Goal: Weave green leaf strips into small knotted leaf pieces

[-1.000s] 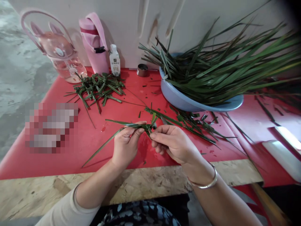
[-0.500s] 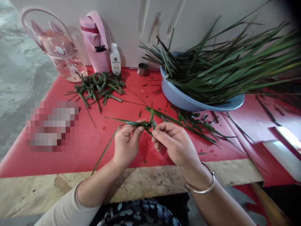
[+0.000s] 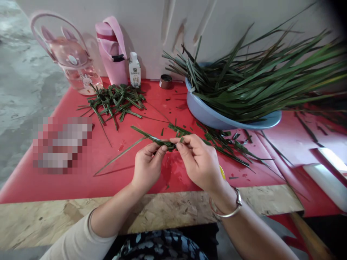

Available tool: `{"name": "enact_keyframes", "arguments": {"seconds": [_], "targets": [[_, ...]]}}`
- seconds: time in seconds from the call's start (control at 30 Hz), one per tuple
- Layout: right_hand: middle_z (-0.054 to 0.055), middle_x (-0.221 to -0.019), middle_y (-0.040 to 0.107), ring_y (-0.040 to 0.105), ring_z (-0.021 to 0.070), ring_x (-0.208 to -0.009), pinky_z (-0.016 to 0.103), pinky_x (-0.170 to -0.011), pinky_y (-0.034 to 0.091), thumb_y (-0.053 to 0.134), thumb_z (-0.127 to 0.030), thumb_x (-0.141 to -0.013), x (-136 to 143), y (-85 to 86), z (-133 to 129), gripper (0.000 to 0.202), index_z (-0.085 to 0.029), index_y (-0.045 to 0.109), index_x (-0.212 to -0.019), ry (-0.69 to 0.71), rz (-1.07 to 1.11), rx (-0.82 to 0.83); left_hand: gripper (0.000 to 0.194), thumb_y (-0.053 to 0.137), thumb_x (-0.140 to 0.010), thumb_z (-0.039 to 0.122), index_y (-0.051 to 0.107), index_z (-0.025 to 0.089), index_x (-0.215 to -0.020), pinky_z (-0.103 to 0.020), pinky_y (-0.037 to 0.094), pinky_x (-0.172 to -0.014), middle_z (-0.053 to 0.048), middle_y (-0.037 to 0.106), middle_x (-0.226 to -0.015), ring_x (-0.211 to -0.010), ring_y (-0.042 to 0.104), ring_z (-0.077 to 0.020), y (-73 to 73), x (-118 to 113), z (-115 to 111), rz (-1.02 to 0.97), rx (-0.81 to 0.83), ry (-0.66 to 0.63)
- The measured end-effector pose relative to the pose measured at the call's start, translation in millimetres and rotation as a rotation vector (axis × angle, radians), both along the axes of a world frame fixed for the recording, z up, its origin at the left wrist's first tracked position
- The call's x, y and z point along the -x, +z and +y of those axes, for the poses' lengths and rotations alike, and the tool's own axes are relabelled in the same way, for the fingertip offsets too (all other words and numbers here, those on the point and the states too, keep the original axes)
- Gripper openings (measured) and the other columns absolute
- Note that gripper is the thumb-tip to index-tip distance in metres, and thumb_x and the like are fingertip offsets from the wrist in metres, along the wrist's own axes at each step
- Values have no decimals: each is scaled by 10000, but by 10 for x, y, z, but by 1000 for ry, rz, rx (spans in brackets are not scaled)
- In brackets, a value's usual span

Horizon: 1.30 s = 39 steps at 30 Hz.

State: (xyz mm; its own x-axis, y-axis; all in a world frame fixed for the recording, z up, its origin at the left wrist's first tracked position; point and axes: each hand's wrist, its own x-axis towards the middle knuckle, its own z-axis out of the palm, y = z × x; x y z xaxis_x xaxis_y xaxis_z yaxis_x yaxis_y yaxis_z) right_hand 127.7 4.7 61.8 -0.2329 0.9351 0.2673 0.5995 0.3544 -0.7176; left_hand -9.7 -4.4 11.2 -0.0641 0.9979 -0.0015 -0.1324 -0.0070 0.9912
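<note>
Just above the red tabletop, a folded, knotted green leaf strip [image 3: 168, 145] is held between both hands. My left hand [image 3: 148, 164] pinches its left part between thumb and fingers, and long loose ends stick out to the left. My right hand [image 3: 201, 160] is closed on its right end, thumb against fingertips; a bit of leaf shows between them. The fingers hide part of the knot. Behind my right hand lie several cut leaf strips [image 3: 230, 142]. Under the right wrist a small yellow edge [image 3: 222, 172] peeks out, the rest hidden.
A blue basin [image 3: 233, 121] full of long green leaves [image 3: 260, 79] stands at back right. A pile of folded leaf pieces [image 3: 116, 99] lies back left, before a pink jug [image 3: 81, 77], a pink bottle [image 3: 112, 61] and a white bottle [image 3: 135, 70]. A blurred-out item [image 3: 62, 142] lies left.
My right fingers have turned over the knot, and the upright leaf end there has come down into them. The loose ends on the left have swung. The yellow edge has come into view.
</note>
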Motion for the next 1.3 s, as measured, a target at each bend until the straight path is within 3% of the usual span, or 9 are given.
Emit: {"name": "enact_keyframes", "arguments": {"seconds": [0.1,0.17,0.5,0.6,0.7,0.83,1.0,1.13,1.3], "targets": [[51,-927,679,631,142,-756,242,-647,502,519,-276,-859,-1,-16,-3,114,-183,584,-869,-29,239,206,196,563,-799,302,698,178,-870,-280,470,-746,-47,689,-842,-776,613,-169,5,5,-16,154,-49,40],[45,-926,682,630,147,-767,248,-654,502,577,-277,-823,8,-35,-26,92,-188,597,-832,-50,365,222,187,559,-803,298,696,183,-855,-273,466,-741,-45,686,-837,-787,611,-169,16,10,-21,212,-76,57],[-23,-635,597,483,70,-463,169,-376,388,577,-278,-810,179,-226,-120,156,-201,571,-945,-154,766,389,215,593,-779,303,678,174,-929,-273,449,-831,-42,696,-921,-896,611,-165,59,20,7,24,-18,170],[-11,-713,589,538,92,-525,204,-431,444,516,-256,-847,149,-189,-128,141,-215,528,-982,-203,655,205,212,615,-759,317,685,174,-899,-271,451,-807,-42,698,-883,-854,614,-156,42,26,27,-91,21,170],[37,-856,595,583,142,-728,285,-619,495,521,-179,-833,31,-158,-128,107,-210,588,-911,-212,254,-180,198,634,-738,346,687,167,-801,-255,453,-729,-32,686,-772,-727,602,-127,-21,32,60,-250,99,158],[39,-876,602,552,168,-808,345,-752,455,572,-101,-782,-143,-150,-76,218,-246,658,-920,-47,-216,-481,183,646,-728,341,677,163,-751,-248,443,-699,-20,664,-724,-671,578,-104,-90,24,81,-370,150,110],[11,-770,654,587,134,-711,285,-695,470,584,-137,-801,-130,-129,-39,176,-243,676,-907,199,-205,-390,179,652,-723,331,669,154,-749,-234,436,-680,-10,649,-701,-661,562,-99,-58,15,59,-340,136,60],[16,-911,683,636,133,-811,252,-713,516,509,-145,-850,-49,-157,-73,240,-245,636,-1028,271,-69,-178,187,630,-743,332,653,146,-738,-226,433,-674,-10,650,-707,-657,557,-96,-6,36,48,-259,125,40],[19,-964,686,640,144,-890,268,-781,514,459,-95,-852,-71,-197,-68,298,-234,622,-1060,363,-132,-192,218,614,-753,353,654,140,-773,-235,442,-676,-15,648,-703,-664,570,-108,-5,52,48,-211,136,33]]}}
